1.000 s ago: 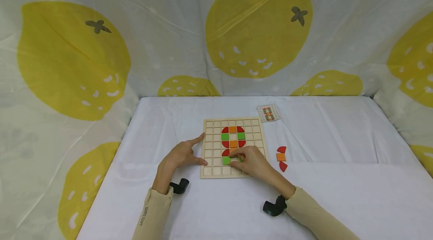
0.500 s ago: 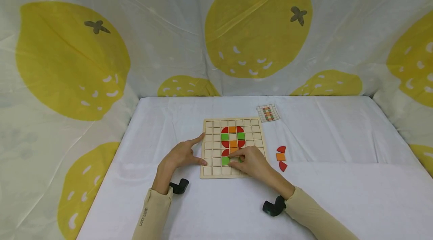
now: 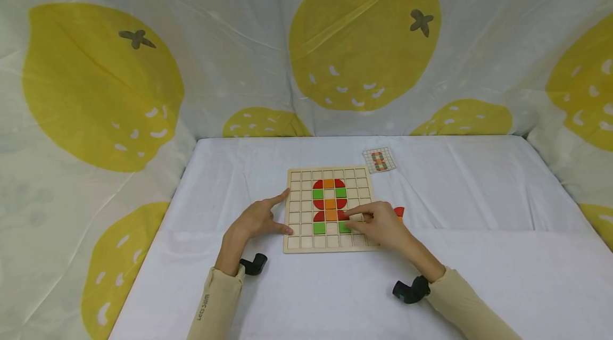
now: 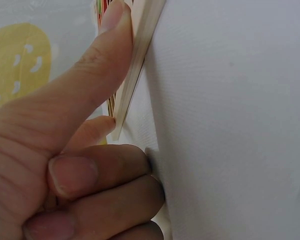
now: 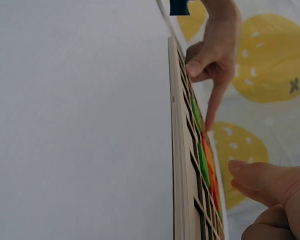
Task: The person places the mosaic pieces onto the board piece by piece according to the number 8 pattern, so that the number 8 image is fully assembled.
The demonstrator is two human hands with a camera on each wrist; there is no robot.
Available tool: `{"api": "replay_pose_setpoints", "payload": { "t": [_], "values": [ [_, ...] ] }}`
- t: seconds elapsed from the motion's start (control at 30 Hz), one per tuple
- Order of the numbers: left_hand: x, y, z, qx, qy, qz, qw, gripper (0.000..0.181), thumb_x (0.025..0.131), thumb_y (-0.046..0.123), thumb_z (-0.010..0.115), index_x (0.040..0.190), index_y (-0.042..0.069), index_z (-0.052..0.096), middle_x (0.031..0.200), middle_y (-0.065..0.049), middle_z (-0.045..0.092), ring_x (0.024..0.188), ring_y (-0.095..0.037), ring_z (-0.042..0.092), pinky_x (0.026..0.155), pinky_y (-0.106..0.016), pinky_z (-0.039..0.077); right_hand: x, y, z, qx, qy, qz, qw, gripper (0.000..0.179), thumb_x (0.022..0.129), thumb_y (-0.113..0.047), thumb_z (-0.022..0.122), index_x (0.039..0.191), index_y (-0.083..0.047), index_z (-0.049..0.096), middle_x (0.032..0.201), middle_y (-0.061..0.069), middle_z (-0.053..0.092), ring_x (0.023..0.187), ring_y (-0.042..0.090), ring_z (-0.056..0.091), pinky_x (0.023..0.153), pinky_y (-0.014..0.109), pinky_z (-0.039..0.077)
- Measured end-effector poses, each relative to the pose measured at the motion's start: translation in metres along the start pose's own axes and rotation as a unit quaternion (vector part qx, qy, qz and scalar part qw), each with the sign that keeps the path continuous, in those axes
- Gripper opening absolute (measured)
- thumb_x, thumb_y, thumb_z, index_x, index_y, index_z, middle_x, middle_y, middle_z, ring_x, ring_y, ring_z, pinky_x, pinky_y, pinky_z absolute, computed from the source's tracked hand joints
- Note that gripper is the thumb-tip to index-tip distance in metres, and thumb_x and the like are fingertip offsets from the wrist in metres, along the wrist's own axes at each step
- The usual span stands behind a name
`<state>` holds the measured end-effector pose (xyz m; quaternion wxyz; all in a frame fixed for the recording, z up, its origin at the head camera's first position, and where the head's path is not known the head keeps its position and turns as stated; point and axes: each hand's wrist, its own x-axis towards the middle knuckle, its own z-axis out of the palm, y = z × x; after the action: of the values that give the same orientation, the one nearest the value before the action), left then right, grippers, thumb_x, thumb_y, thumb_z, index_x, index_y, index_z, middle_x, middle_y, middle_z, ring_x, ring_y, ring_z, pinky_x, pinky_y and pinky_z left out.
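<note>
A square wooden grid board [image 3: 298, 242] lies on the table, with red rounded pieces [image 3: 319, 216], orange squares [image 3: 330, 204] and green squares [image 3: 319, 228] set in its middle columns. My left hand [image 3: 256, 218] steadies the board's left side, thumb and index finger spread apart against it; in the left wrist view its other fingers are curled. Over the right part of the board is my right hand [image 3: 380, 223]. Its thumb and index finger are near the lower right green square [image 3: 345, 227] and the red piece [image 3: 342, 215] above it. No piece shows between these fingertips.
A small pattern card [image 3: 380, 160] lies beyond the board's far right corner. Right of the board, a loose red piece [image 3: 399, 211] peeks out behind my right hand, with a sliver of orange below it. White cloth covers the table [image 3: 469, 185].
My right hand has shifted right from the lower left green square to the lower right one, uncovering the pieces beneath and covering most loose ones. My left hand stays put.
</note>
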<state>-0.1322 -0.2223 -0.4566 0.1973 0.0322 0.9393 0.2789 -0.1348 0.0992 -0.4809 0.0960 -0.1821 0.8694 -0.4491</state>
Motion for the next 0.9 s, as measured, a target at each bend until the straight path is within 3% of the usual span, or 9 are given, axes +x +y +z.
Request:
{"api": "replay_pose_setpoints", "payload": {
  "t": [0.13, 0.4, 0.6, 0.73, 0.9],
  "values": [
    [-0.001, -0.001, 0.0, 0.003, -0.001, -0.004, 1.0, 0.109, 0.075, 0.039, 0.092, 0.164, 0.029, 0.03, 0.074, -0.004, 0.05, 0.072, -0.018, 0.045, 0.07, -0.032, 0.037, -0.007, 0.014, -0.014, -0.007, 0.013, 0.003, 0.9999, 0.02, 0.086, -0.02, 0.085, 0.106, -0.014, 0.083, 0.055, -0.008, 0.028, 0.053, 0.005, 0.025, 0.051, 0.021, 0.022],
    [-0.001, -0.001, 0.001, 0.0, 0.0, 0.006, 1.0, 0.109, 0.075, 0.039, 0.092, 0.164, 0.027, 0.03, 0.074, -0.001, 0.046, 0.071, -0.016, 0.043, 0.07, -0.032, 0.037, -0.023, 0.039, -0.047, -0.017, 0.051, 0.036, 0.9979, 0.024, 0.086, -0.016, 0.085, 0.109, -0.01, 0.082, 0.054, -0.007, 0.034, 0.049, 0.003, 0.034, 0.049, 0.022, 0.025],
    [0.0, 0.0, 0.0, 0.0, 0.002, 0.001, 1.0, 0.109, 0.075, 0.038, 0.093, 0.164, 0.029, 0.03, 0.075, 0.0, 0.044, 0.071, -0.016, 0.044, 0.071, -0.032, 0.037, -0.034, 0.052, -0.069, -0.05, 0.079, 0.069, 0.9933, 0.024, 0.087, -0.016, 0.083, 0.111, -0.013, 0.082, 0.057, -0.005, 0.028, 0.055, 0.008, 0.026, 0.05, 0.025, 0.024],
    [0.0, 0.0, 0.0, -0.002, 0.001, 0.001, 1.0, 0.11, 0.075, 0.037, 0.093, 0.164, 0.03, 0.029, 0.075, 0.001, 0.042, 0.072, -0.016, 0.043, 0.071, -0.032, 0.037, -0.037, 0.059, -0.08, -0.082, 0.086, 0.069, 0.9905, 0.025, 0.088, -0.016, 0.083, 0.113, -0.013, 0.081, 0.059, -0.004, 0.029, 0.056, 0.008, 0.026, 0.05, 0.026, 0.022],
    [0.0, 0.0, 0.0, -0.003, 0.002, 0.0, 1.0, 0.11, 0.075, 0.036, 0.093, 0.164, 0.029, 0.03, 0.074, 0.001, 0.042, 0.071, -0.016, 0.043, 0.07, -0.032, 0.037, -0.037, 0.067, -0.086, -0.084, 0.081, 0.064, 0.9911, 0.026, 0.088, -0.017, 0.083, 0.113, -0.012, 0.081, 0.058, -0.005, 0.029, 0.056, 0.008, 0.027, 0.051, 0.025, 0.024]
  ]
}}
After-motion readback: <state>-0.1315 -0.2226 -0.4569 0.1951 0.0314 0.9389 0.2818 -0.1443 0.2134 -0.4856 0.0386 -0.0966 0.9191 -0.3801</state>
